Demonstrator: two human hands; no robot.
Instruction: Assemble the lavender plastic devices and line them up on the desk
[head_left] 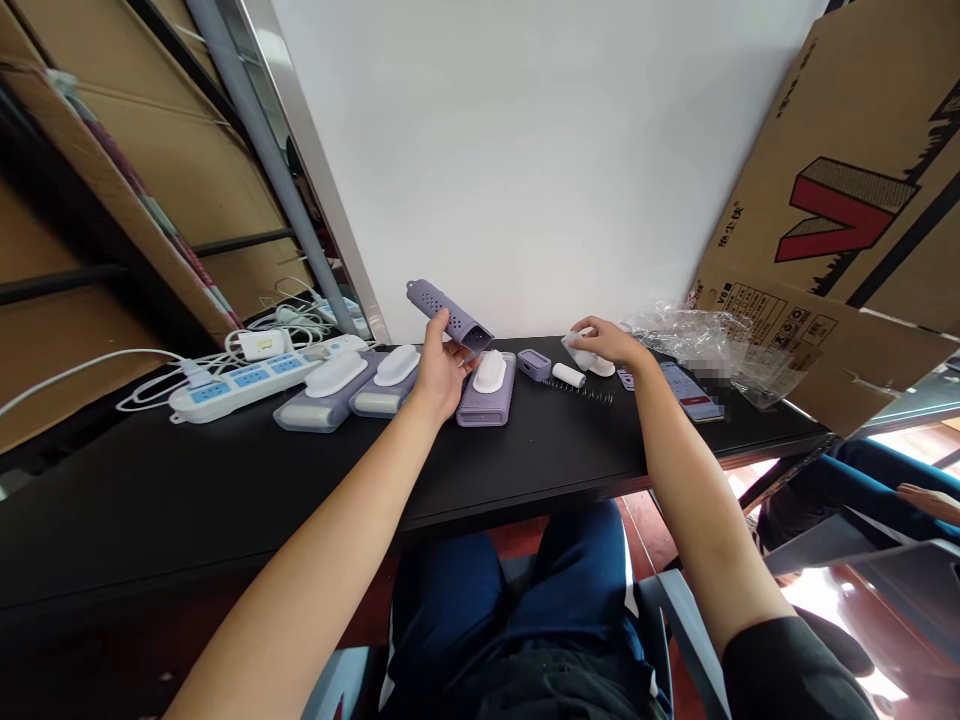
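Note:
My left hand (pixel 440 372) is closed around a long purple plastic sleeve (pixel 442 308) with holes in its side, held tilted above the table. Its open end points down to the right. Below it stands a purple box (pixel 484 407) with a white oval piece (pixel 490 371) on top. Toward the right, my right hand (pixel 611 341) pinches a small translucent whitish piece (pixel 578 353); its exact kind is unclear. Under that hand lies another white oval piece (pixel 602 368). Between my hands are a small purple hollow part (pixel 535 364), a white cylinder (pixel 568 375) and a thin spring (pixel 592 394).
Two more purple boxes (pixel 319 410) with white tops sit left, beside a white power strip (pixel 240 386) and tangled cables. A phone (pixel 691 391) and crumpled clear plastic (pixel 720 345) lie right, near a large cardboard box (pixel 840 210). A white panel (pixel 540 170) rises behind the black table (pixel 300 500).

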